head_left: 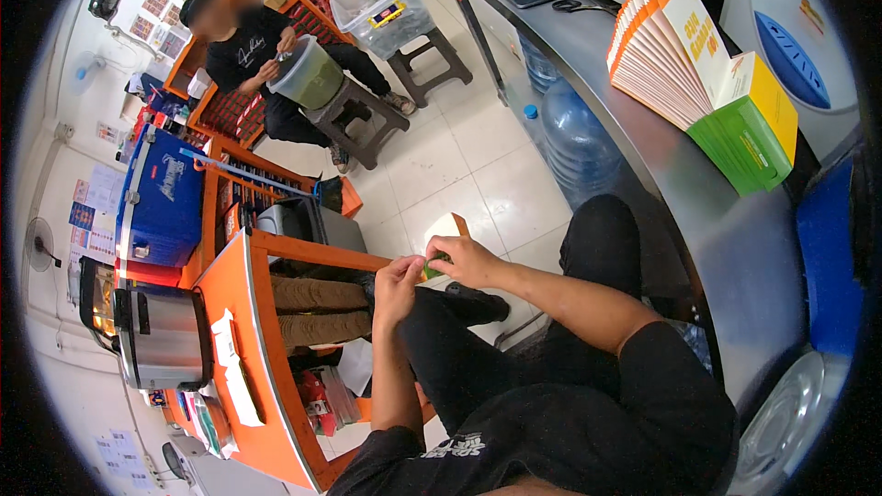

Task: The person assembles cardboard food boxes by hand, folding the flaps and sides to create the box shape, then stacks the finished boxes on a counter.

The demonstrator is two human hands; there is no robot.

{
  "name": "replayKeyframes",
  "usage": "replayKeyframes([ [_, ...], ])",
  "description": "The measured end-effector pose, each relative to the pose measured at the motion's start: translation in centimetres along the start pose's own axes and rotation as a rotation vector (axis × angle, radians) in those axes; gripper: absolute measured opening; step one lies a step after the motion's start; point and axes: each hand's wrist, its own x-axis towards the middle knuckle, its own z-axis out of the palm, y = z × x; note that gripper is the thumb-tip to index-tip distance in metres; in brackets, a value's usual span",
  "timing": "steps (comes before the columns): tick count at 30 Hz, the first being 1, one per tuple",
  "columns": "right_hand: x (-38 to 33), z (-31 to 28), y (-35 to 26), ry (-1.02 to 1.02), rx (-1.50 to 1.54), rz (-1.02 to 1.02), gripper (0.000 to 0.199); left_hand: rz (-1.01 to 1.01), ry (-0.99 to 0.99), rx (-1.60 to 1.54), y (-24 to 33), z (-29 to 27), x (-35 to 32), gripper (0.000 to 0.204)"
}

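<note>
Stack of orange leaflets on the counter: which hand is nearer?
Right. The right hand is below-left of the stack of orange leaflets, well short of it; the left hand is farther left still.

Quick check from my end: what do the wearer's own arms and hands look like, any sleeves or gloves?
Both forearms are bare. The left hand and right hand wear no gloves, and no watch or rings are visible. Short black sleeves end above the elbow, part of a black T-shirt with white print.

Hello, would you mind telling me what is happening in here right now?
A seated person holds a small green item between both hands, left hand and right hand, over their lap. A stack of orange-and-green flat cartons rests on the grey counter. Across the room another person handles a grey-green bucket.
</note>
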Motion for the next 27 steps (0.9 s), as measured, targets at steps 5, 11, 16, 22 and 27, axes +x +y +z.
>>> replayKeyframes([
  [5, -0.2, 0.0, 0.6, -0.046, -0.01, 0.043, 0.018, 0.04, -0.079, 0.186, 1.5, -0.4, -0.3, 0.026],
  [11, 0.3, -0.5, -0.3, -0.099, 0.069, 0.17, 0.021, -0.094, -0.104, 0.135, 0.8, -1.3, 0.5, 0.022],
  [16, 0.3, 0.2, 1.6, -0.136, 0.171, 0.186, 0.021, -0.1, -0.172, 0.065, 0.1, -1.3, 0.7, 0.021],
  [22, 0.4, 0.3, 1.2, -0.185, 0.409, 0.342, 0.02, -0.074, -0.226, -0.026, -0.1, -1.8, 1.0, 0.02],
  [27, 0.5, 0.0, 1.7, -0.152, 0.411, 0.42, 0.019, 0.341, -0.134, 0.17, -0.2, -0.4, 1.8, 0.021],
])
